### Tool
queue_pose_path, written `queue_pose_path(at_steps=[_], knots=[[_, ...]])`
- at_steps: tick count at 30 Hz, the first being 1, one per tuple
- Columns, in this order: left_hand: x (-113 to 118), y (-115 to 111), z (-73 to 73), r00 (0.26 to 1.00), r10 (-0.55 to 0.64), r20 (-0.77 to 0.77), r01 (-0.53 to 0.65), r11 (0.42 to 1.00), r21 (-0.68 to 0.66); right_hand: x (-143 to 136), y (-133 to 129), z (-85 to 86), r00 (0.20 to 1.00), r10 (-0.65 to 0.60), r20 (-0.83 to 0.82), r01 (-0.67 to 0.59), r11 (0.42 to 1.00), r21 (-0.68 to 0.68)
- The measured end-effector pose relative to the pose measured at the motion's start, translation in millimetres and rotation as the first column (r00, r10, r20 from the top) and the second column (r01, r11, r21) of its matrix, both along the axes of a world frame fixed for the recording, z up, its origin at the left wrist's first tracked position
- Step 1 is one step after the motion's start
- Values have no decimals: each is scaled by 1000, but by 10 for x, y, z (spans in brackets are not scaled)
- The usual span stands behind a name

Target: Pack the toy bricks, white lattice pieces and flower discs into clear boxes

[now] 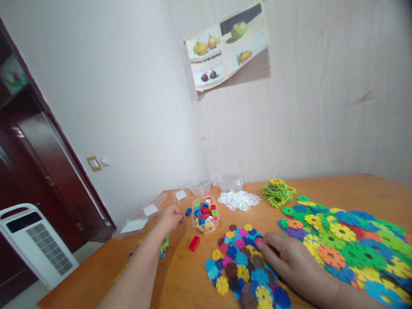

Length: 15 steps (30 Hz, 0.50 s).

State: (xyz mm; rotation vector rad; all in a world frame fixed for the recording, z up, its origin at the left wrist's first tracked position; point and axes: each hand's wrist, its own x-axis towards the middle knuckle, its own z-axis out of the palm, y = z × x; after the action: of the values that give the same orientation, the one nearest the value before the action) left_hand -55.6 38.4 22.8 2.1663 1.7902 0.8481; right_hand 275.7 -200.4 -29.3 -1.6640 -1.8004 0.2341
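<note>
My left hand (pixel 171 219) is closed in a pinch over the table, left of a clear tub (pixel 206 229) of small building bricks. A tiny dark bit shows at its fingertips, too small to name. Close by lie a blue brick (pixel 188 212) and a red brick (pixel 194 243), both loose on the wood. My right hand (pixel 288 255) rests at the right edge of a heap of small notched discs (pixel 241 271) in many colours. Its fingers are curled in, and whatever they may hold is hidden.
Larger notched discs (pixel 343 231) spread across the right side. At the back are white frame-like pieces (pixel 238 200), green and yellow linking pieces (pixel 277 193) and a clear container (pixel 230 182). Clear lids (pixel 133 226) lie left, and more coloured pieces (pixel 165 243) sit behind my left forearm.
</note>
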Motion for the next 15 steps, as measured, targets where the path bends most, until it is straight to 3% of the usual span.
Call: queue_pose_path(at_steps=[4,6,10,13,15], knots=[[187,-198,231,973,-199,117,208,976,-68,5,1,-12,1000,2,-6,-2,1000,7],[237,-248,311,952,-244,182,266,959,-103,5,1,-9,1000,-5,-9,5,1000,10],[154,-140,330,985,-139,104,141,990,-15,2,4,-1,1000,-3,-7,3,1000,21],[17,38,207,997,-43,-67,45,999,17,-2,11,-4,1000,-6,4,5,1000,19],[-41,133,96,996,-14,-93,16,1000,18,-5,13,-4,1000,-9,2,9,1000,17]])
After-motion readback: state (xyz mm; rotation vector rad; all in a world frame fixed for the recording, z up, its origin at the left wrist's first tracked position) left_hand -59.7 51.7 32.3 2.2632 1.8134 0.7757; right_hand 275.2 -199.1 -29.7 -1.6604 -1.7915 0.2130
